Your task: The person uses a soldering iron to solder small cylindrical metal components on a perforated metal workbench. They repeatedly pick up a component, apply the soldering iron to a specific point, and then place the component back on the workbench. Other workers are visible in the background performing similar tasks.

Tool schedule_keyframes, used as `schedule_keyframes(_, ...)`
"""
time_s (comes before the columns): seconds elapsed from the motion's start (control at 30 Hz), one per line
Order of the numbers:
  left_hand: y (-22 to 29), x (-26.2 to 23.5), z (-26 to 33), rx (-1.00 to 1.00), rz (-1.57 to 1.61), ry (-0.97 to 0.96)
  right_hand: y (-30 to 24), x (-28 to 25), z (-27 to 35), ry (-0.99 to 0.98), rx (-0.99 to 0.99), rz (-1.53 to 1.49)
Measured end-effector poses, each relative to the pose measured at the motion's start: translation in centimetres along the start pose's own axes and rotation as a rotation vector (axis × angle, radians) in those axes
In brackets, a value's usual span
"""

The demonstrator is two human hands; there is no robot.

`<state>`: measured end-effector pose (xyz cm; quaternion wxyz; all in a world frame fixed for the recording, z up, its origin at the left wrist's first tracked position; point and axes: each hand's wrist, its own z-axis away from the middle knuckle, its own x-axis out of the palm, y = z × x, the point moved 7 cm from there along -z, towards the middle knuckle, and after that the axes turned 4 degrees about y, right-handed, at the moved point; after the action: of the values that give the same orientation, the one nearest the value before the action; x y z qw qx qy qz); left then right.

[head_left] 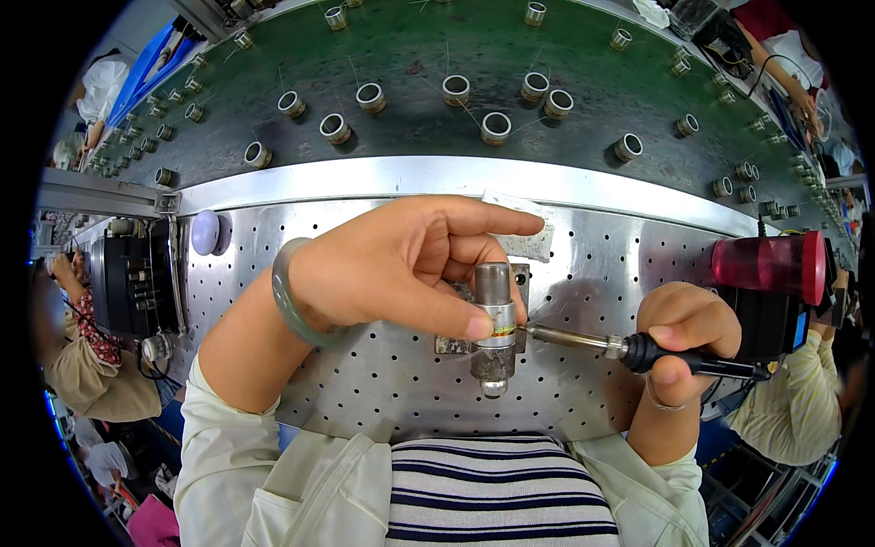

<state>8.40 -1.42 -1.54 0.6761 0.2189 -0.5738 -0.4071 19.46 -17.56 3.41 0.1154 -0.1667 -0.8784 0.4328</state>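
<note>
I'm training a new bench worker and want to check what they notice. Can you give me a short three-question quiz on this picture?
1. True or false: the right hand holds the soldering iron by its black handle.
2. Which hand steadies the small metal cylinder on the perforated steel plate? A) left hand B) right hand C) neither
3. Fill in: the iron's tip meets the cylinder at its ____ band.

Key
1. True.
2. A: thumb and fingers pinch it from the left.
3. Brass-coloured; the exact contact point is too small to tell.
</note>
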Motion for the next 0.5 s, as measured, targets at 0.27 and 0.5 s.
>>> schedule_keyframes(0.27, -0.28, -0.40, -0.29, -0.056, 0.057, -0.027, 0.21, 0.37, -0.20, -0.018, -0.027, -0.078)
schedule_keyframes(0.5, 0.33, -0.07, 0.04, -0.034, 0.084, -0.080, 0.18, -0.46, 0.57, 0.142, -0.001, -0.027)
